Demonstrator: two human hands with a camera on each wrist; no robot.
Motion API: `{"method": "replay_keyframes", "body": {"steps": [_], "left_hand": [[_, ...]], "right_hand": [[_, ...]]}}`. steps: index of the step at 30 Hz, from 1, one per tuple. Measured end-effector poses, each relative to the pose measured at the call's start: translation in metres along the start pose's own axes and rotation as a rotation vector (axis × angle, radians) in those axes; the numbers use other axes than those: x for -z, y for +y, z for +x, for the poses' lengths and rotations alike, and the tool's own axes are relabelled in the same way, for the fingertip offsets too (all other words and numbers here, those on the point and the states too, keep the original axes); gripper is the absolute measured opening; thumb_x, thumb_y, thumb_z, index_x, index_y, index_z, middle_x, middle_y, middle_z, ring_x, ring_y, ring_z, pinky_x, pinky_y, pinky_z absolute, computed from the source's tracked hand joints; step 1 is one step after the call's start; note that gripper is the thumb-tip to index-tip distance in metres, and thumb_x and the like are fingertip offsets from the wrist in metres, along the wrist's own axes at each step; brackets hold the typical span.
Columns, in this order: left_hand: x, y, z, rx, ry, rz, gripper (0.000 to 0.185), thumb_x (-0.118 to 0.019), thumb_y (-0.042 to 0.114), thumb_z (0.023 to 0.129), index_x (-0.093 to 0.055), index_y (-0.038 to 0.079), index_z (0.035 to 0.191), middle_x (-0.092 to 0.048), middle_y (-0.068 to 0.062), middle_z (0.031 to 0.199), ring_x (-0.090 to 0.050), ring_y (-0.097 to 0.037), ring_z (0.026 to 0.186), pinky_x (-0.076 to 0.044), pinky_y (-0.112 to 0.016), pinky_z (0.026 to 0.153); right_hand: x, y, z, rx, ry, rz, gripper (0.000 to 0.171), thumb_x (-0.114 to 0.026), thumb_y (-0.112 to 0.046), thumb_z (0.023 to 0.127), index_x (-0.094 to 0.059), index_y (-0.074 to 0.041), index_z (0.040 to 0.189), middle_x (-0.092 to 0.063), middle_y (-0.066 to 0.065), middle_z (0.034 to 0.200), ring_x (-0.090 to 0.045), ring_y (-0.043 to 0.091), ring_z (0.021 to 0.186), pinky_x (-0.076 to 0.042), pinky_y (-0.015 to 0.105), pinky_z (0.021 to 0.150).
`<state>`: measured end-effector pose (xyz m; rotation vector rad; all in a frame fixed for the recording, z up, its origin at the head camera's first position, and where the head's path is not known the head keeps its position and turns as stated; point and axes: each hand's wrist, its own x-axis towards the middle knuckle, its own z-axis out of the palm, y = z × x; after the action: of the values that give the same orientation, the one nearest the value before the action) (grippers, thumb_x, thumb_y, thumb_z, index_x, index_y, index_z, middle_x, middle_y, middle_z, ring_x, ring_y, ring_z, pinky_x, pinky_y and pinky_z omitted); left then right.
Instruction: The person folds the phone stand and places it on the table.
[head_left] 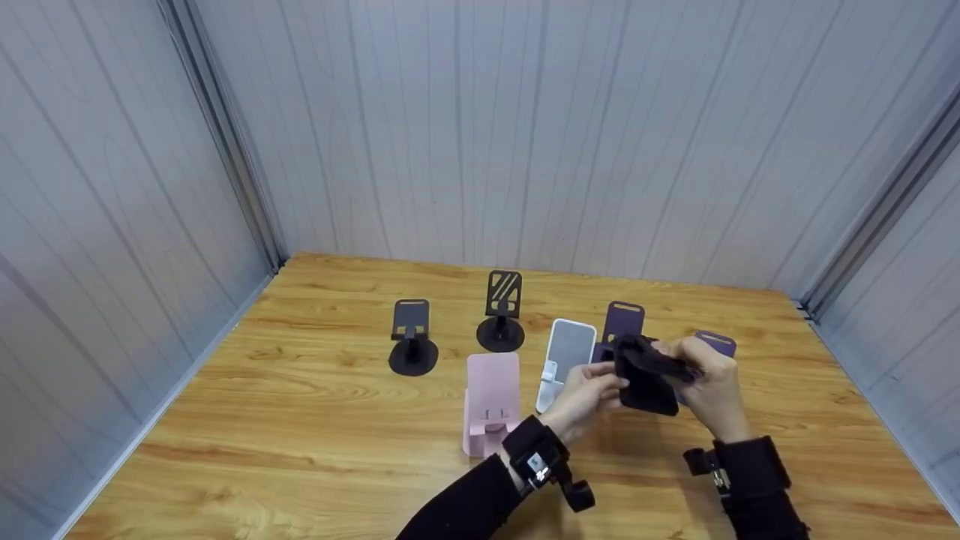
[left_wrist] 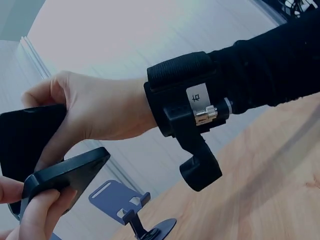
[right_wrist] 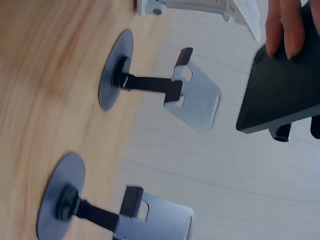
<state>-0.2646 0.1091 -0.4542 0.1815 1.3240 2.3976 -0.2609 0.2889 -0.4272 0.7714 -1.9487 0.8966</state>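
Right hand [left_wrist: 95, 112] on black stand [left_wrist: 30, 137] — left fingers [left_wrist: 37, 217] beneath.

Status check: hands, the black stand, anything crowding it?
Left hand and right hand both grip black phone stand, held above table. White stand and pink stand sit close on the left, purple stands behind; none touching.

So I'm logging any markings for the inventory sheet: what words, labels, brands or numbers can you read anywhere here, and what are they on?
"右": a single character on the small white tag of the black wrist strap worn on the right hand, seen in the left wrist view.
The white mark on the other black wrist strap, on the left hand: too small to read.
The black folding phone stand held in both hands: no text visible.
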Motion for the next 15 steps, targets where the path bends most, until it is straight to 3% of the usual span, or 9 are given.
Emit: {"method": "replay_keyframes", "body": {"steps": [2, 4, 8, 10, 13, 15], "left_hand": [[0.0, -0.002, -0.001, 0.003, 0.009, 0.009, 0.037, -0.052, -0.01, 0.085, -0.062, -0.011, 0.12, -0.07, -0.002, 0.086, -0.063, -0.003, 0.067, -0.053, -0.01, 0.057], [0.0, -0.003, -0.001, -0.002, 0.015, 0.02, 0.036, -0.052, -0.009, 0.085, -0.062, -0.01, 0.12, -0.07, -0.001, 0.085, -0.063, -0.002, 0.067, -0.052, -0.009, 0.056], [-0.001, -0.004, -0.002, -0.03, 0.0, 0.014, 0.038, -0.052, -0.009, 0.086, -0.061, -0.01, 0.123, -0.074, -0.01, 0.099, -0.068, -0.006, 0.075, -0.056, -0.013, 0.064], [-0.001, -0.003, -0.001, -0.04, -0.012, 0.006, 0.04, -0.053, -0.008, 0.086, -0.06, -0.01, 0.125, -0.073, -0.015, 0.107, -0.069, -0.009, 0.079, -0.058, -0.015, 0.068], [-0.002, -0.001, 0.0, -0.043, -0.025, 0.009, 0.042, -0.054, -0.008, 0.086, -0.059, -0.009, 0.128, -0.071, -0.02, 0.115, -0.07, -0.011, 0.085, -0.059, -0.019, 0.074], [-0.002, 0.0, 0.001, -0.049, -0.026, 0.018, 0.043, -0.054, -0.007, 0.086, -0.058, -0.009, 0.128, -0.07, -0.022, 0.117, -0.07, -0.012, 0.086, -0.06, -0.02, 0.076]], "right_hand": [[0.002, 0.0, 0.001, -0.005, -0.043, -0.027, 0.032, -0.079, 0.022, 0.063, -0.066, -0.002, 0.081, -0.07, 0.011, 0.082, -0.063, -0.003, 0.083, -0.048, 0.003, 0.077], [0.006, -0.002, 0.002, -0.041, -0.106, 0.013, 0.033, -0.08, 0.02, 0.064, -0.066, -0.001, 0.086, -0.071, 0.013, 0.088, -0.064, 0.0, 0.088, -0.05, 0.004, 0.081], [0.016, -0.007, 0.006, -0.161, -0.23, 0.263, 0.04, -0.079, 0.019, 0.067, -0.067, 0.004, 0.101, -0.069, 0.02, 0.105, -0.065, 0.004, 0.103, -0.054, 0.012, 0.087], [0.022, -0.009, 0.008, -0.228, -0.261, 0.393, 0.037, -0.073, 0.018, 0.075, -0.064, 0.009, 0.109, -0.067, 0.022, 0.114, -0.065, 0.008, 0.111, -0.054, 0.015, 0.091], [0.031, -0.012, 0.01, -0.379, -0.259, 0.424, 0.025, -0.058, 0.008, 0.093, -0.063, 0.009, 0.117, -0.068, 0.007, 0.122, -0.062, 0.004, 0.118, -0.05, 0.014, 0.095], [0.035, -0.012, 0.012, -0.495, -0.242, 0.369, 0.026, -0.048, -0.004, 0.102, -0.062, 0.007, 0.12, -0.068, -0.004, 0.121, -0.06, 0.0, 0.117, -0.049, 0.012, 0.092]]}}
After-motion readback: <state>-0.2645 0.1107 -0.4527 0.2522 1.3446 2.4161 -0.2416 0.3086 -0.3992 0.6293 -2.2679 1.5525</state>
